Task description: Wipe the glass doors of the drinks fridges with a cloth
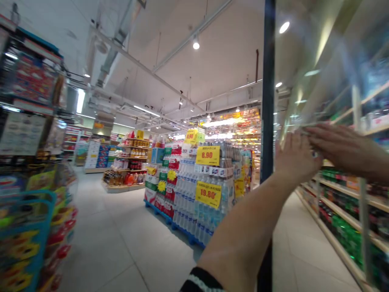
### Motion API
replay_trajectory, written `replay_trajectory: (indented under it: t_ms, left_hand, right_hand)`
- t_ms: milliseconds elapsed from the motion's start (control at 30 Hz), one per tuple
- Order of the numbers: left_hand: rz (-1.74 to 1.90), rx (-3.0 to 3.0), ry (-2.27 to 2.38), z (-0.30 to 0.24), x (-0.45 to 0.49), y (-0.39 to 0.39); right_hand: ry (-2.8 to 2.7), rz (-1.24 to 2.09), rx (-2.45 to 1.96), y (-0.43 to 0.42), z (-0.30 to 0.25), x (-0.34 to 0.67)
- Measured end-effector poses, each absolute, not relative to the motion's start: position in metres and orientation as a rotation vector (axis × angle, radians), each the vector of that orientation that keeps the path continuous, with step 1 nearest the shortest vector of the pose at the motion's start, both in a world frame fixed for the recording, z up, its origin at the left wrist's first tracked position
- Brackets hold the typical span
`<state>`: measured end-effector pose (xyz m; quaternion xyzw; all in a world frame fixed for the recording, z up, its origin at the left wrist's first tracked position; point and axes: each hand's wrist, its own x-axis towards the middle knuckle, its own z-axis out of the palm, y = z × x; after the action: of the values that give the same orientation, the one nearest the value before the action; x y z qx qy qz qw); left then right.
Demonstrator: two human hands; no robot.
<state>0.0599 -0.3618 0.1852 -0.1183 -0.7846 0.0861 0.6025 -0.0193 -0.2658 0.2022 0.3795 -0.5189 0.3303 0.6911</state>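
My left hand (297, 156) reaches up from the lower middle, with a black, white-edged sleeve (203, 282) at the forearm. Its fingers are stretched out and seem to lie flat against a clear glass pane (296, 95). Coming in from the right edge, my right hand (342, 146) has its fingers straight and pointing left, close to or overlapping the left hand's fingers. Whether the two hands touch I cannot tell. Neither hand shows anything held. The dark upright frame (268, 101) of the pane stands just left of my left hand.
Stacked packs of water bottles (197, 219) with yellow price signs (208, 194) stand on a blue pallet (184, 235). Shelves of bottled drinks (343, 227) line the right. A blurred rack of packaged goods (33, 227) is near left. Tiled floor (100, 239) runs between them.
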Motion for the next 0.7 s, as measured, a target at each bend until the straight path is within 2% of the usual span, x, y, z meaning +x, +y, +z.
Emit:
replay_trajectory:
  t_ms: [100, 167, 233, 300, 433, 500, 600, 700]
  left_hand:
    - [0.064, -0.379, -1.889, 0.200, 0.060, -0.358]
    - [-0.016, -0.413, -1.903, 0.207, 0.056, -0.357]
    - [-0.041, -0.450, -1.886, 0.214, 0.050, -0.352]
    - [-0.050, -0.472, -1.857, 0.221, 0.044, -0.342]
    - [-0.177, -0.395, -1.793, 0.228, 0.037, -0.317]
    - [-0.220, -0.365, -1.756, 0.229, 0.035, -0.309]
    - [-0.213, -0.371, -1.709, 0.229, 0.031, -0.306]
    - [-0.206, -0.365, -1.674, 0.230, 0.029, -0.305]
  right_hand:
    - [-1.493, 0.165, 0.645, -0.173, 0.241, 0.021]
    - [-1.548, 0.017, 0.300, -0.128, 0.261, 0.050]
    - [-1.479, 0.061, 0.011, -0.106, 0.271, 0.067]
    - [-1.454, 0.060, -0.056, -0.101, 0.272, 0.069]
    - [-1.548, -0.234, 0.290, -0.090, 0.263, 0.061]
    - [-1.531, -0.216, 0.211, -0.056, 0.260, 0.067]
    - [-1.372, 0.001, -0.165, 0.025, 0.260, 0.086]
    - [-1.305, -0.010, -0.222, 0.085, 0.266, 0.098]
